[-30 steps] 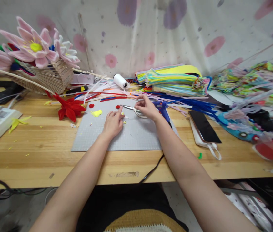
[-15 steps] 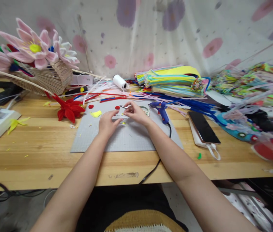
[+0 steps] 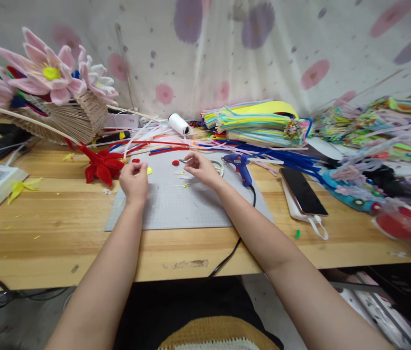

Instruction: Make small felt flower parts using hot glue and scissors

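Observation:
My left hand (image 3: 133, 181) hovers at the left part of the grey cutting mat (image 3: 176, 214), fingers pressed together over a yellow piece (image 3: 149, 171); what they hold, if anything, is hidden. Near the mat's upper middle, my right hand (image 3: 198, 167) has its fingers closed on a small metal tool (image 3: 183, 161) that points left. Small white and yellow bits (image 3: 184, 185) lie between the hands. A red piece (image 3: 175, 163) sits just beyond the tool tip, and another red piece (image 3: 136, 160) lies above my left hand.
A blue glue gun (image 3: 241, 167) with a black cord rests right of my right hand. A red flower (image 3: 103, 166) lies left of the mat. Further right is a phone (image 3: 303, 191). Bundles of coloured stems (image 3: 256, 119) and a basket with pink flowers (image 3: 50, 73) stand behind.
My left hand has moved left, away from my right hand, and its fingers have closed together. The white and yellow bits between the hands show more. My right hand has barely moved.

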Demonstrator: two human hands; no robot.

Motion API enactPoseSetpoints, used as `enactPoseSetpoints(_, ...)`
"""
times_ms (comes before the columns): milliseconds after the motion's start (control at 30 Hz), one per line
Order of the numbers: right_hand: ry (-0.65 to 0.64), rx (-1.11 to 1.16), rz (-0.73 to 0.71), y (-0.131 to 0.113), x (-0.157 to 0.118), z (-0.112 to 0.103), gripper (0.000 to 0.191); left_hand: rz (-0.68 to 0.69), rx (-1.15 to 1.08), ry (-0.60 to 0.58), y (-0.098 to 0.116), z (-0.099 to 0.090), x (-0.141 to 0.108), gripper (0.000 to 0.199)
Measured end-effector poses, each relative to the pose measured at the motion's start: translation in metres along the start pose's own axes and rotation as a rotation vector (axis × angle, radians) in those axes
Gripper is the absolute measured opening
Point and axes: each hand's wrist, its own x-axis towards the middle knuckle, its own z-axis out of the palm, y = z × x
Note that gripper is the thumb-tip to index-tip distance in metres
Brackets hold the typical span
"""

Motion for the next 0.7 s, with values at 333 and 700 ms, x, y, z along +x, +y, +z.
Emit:
enactPoseSetpoints(333, -0.104, -0.206, 0.004, -0.039, 0.027, 0.092, 0.019, -0.516, -0.596, 0.412, 0.002, -0.024, 0.030, 0.012)
enactPoseSetpoints(700, -0.065, -0.660, -0.237, -0.043, 0.029, 0.127, 0.035, -0.418, -0.457, 0.352, -0.017, -0.021, 0.034, 0.020)
